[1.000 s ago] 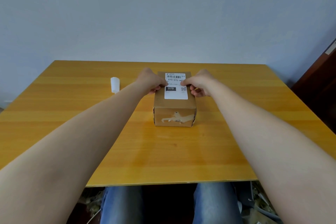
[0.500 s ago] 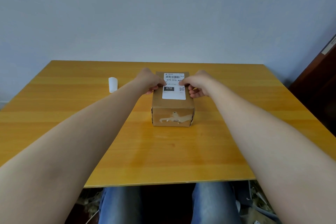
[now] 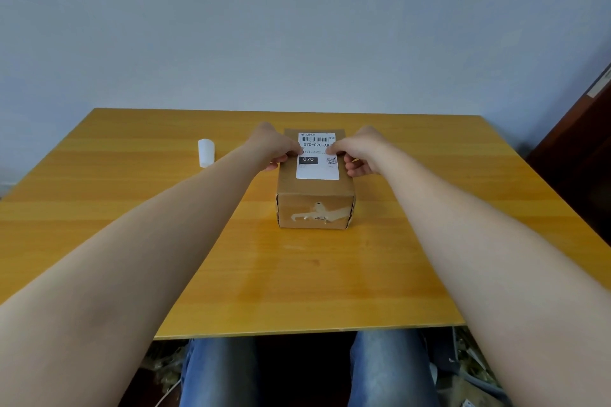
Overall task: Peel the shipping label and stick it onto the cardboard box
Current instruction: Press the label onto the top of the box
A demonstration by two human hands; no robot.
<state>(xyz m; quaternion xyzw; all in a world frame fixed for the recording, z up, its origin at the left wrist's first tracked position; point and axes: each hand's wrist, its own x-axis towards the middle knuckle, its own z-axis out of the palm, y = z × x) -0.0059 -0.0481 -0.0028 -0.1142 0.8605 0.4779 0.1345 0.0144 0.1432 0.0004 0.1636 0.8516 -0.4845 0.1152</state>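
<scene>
A white paper roll (image 3: 206,153) lies near the surface's (image 3: 132,208) far left edge. My left hand (image 3: 272,150) presses its fingertips on the shipping label's (image 3: 317,158) left edge, grip narrow. The label lies flat atop the cardboard box (image 3: 315,205), mid-surface toward the far edge. My right hand (image 3: 360,155) pins the label's right edge, fingers curled.

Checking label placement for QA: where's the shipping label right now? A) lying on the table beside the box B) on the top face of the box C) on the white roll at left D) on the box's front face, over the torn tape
B: the shipping label lies flat on the top face of the cardboard box, with the left hand and right hand pressing its side edges.
</scene>
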